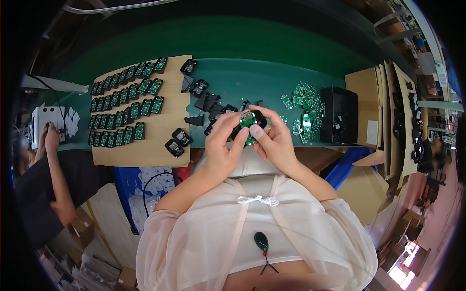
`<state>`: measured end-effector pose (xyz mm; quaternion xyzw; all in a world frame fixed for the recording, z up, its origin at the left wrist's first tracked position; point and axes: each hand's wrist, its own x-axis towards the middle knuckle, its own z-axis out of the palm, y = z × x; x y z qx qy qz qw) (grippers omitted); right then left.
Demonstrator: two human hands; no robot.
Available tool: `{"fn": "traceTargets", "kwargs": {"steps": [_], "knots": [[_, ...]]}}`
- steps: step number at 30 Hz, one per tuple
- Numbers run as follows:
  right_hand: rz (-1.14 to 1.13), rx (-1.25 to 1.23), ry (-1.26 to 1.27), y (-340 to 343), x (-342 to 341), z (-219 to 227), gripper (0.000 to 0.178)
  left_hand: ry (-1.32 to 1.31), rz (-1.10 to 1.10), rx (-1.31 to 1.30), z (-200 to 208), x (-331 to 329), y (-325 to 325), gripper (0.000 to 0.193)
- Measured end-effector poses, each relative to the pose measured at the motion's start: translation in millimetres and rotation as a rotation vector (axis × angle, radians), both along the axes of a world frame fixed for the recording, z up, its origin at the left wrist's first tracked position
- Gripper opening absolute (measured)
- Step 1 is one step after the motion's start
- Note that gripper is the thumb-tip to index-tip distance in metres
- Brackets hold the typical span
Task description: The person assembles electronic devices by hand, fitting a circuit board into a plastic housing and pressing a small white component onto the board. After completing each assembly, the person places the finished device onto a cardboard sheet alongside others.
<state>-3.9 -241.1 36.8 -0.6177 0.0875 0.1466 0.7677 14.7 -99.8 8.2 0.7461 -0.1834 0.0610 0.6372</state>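
Over the table's near edge, both my hands are closed around one small piece of work. It is a green circuit board (246, 120) with a silver metal connector, against a black plastic housing (260, 119). My left hand (224, 141) grips its left side, thumb at the board's lower edge. My right hand (276, 140) holds the other side, its thumb pressing on the face of the board. Whether the board is fully seated in the housing I cannot tell. Just beyond my left hand lies a heap of black plastic housings (208, 101).
Rows of housings with boards (120, 120) cover a cardboard sheet (170, 114) at left. Loose green boards (307, 97) are piled at right beside a black box (345, 109). Upright cardboard (364, 85) stands beyond it. Another person's hands (50, 138) work by a white device (47, 121).
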Motion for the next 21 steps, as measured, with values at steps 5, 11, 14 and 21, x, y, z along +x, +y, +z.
{"fn": "traceTargets", "kwargs": {"steps": [5, 11, 14, 21], "knots": [[-0.054, -0.050, 0.020, -7.9, 8.7, -9.4, 0.037, 0.344, -0.204, -0.040, -6.8, -8.7, 1.3, 0.052], [-0.121, 0.018, -0.073, -20.3, -9.7, -13.0, 0.021, 0.490, -0.291, -0.181, -20.1, -3.2, 15.0, 0.055], [-0.034, 0.047, -0.155, -12.9, -17.4, -15.6, 0.019, 0.634, -0.426, -0.271, -12.2, 0.1, 16.7, 0.052], [0.193, -0.678, -0.652, -18.2, -20.4, -9.1, 0.019, 1.154, -0.441, -0.666, -16.1, -3.0, 11.6, 0.035]]}}
